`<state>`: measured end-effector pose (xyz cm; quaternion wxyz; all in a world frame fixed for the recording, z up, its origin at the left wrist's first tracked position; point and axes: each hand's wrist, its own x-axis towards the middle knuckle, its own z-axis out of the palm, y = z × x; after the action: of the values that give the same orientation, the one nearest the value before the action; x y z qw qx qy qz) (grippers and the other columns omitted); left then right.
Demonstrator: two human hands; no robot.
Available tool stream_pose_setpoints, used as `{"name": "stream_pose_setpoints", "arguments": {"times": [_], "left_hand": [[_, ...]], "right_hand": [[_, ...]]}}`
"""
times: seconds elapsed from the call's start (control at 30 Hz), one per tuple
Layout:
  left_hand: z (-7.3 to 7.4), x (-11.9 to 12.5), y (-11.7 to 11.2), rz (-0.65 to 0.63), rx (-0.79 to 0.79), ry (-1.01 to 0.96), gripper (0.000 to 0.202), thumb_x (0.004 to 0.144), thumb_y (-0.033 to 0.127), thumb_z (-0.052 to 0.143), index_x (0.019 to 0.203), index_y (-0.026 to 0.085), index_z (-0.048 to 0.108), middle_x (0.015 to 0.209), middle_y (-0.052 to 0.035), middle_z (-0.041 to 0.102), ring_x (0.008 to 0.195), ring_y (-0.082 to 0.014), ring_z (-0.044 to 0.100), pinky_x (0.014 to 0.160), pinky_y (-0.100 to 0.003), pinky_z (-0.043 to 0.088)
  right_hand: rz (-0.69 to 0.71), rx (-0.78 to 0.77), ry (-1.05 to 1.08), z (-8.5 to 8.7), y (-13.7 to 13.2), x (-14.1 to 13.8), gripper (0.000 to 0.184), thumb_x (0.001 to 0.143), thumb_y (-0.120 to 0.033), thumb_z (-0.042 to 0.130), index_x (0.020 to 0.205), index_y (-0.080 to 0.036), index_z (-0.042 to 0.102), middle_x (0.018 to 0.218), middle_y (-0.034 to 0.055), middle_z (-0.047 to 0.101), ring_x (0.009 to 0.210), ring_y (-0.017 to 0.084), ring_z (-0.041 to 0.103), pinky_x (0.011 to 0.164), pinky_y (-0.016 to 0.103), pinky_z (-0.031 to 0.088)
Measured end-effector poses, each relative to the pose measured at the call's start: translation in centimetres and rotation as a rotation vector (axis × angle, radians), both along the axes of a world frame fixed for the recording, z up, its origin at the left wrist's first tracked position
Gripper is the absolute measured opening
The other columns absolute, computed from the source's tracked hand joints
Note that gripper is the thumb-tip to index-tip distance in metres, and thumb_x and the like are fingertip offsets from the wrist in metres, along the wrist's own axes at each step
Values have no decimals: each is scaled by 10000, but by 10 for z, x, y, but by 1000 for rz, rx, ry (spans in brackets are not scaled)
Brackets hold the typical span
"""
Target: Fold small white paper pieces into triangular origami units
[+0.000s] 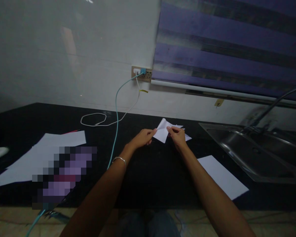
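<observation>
A small piece of folded white paper (162, 132) is held between my two hands above the black countertop. My left hand (144, 137) pinches its left edge between thumb and fingers. On the other side, my right hand (177, 135) grips the right part of the same paper with thumb and forefinger. Some pointed white paper pieces (187, 137) show behind and beside my right hand, partly hidden by it. A silvery bracelet (120, 160) circles my left wrist.
Several white sheets (39, 158) lie at the left, near a blurred-out purple patch (69, 174). Another white sheet (224, 177) lies by my right forearm. A metal sink (256, 151) is set in at the right. A teal cable (116, 131) crosses the black countertop (148, 184) from the outlet (148, 75).
</observation>
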<state>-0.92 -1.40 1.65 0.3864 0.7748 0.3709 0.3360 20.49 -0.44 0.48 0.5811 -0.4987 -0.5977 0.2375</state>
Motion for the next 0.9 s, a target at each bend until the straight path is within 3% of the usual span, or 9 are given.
{"name": "stream_pose_setpoints", "arguments": {"times": [0.17, 0.3, 0.5, 0.7, 0.9], "left_hand": [[0, 0, -2, -54, -34, 3, 480, 918, 568, 372, 734, 159, 541, 551, 13, 494, 447, -93, 430, 449, -221, 311], [-3, -2, 2, -64, -32, 7, 504, 935, 553, 328, 673, 162, 508, 533, 15, 476, 449, -91, 423, 464, -222, 322], [-1, 0, 0, -100, -4, -37, 463, 897, 553, 446, 858, 131, 630, 732, -43, 632, 603, -118, 541, 551, -227, 396], [-8, 3, 4, -67, -36, 88, 659, 913, 643, 291, 595, 141, 575, 471, -28, 535, 406, -105, 485, 463, -232, 368], [-4, 1, 2, 26, 20, 119, 710, 918, 644, 268, 471, 154, 522, 407, -36, 501, 382, -105, 478, 480, -243, 379]], "right_hand": [[4, 3, 15, 2, -2, -2, 413, 755, -522, 642, 544, -175, 567, 502, -9, 481, 498, 131, 439, 487, 268, 332], [20, -3, -9, 5, -5, -2, 419, 763, -526, 633, 545, -174, 568, 503, -9, 490, 500, 126, 429, 488, 265, 326], [127, -50, -63, 6, -8, -7, 420, 748, -556, 635, 583, -171, 597, 536, -6, 526, 521, 130, 454, 503, 261, 340], [151, -41, -87, 8, -12, -11, 411, 755, -551, 634, 598, -171, 620, 540, -4, 540, 525, 136, 472, 522, 268, 355], [146, -62, -79, 9, -12, -10, 394, 762, -524, 637, 594, -167, 624, 537, -1, 539, 523, 136, 469, 520, 269, 346]]}}
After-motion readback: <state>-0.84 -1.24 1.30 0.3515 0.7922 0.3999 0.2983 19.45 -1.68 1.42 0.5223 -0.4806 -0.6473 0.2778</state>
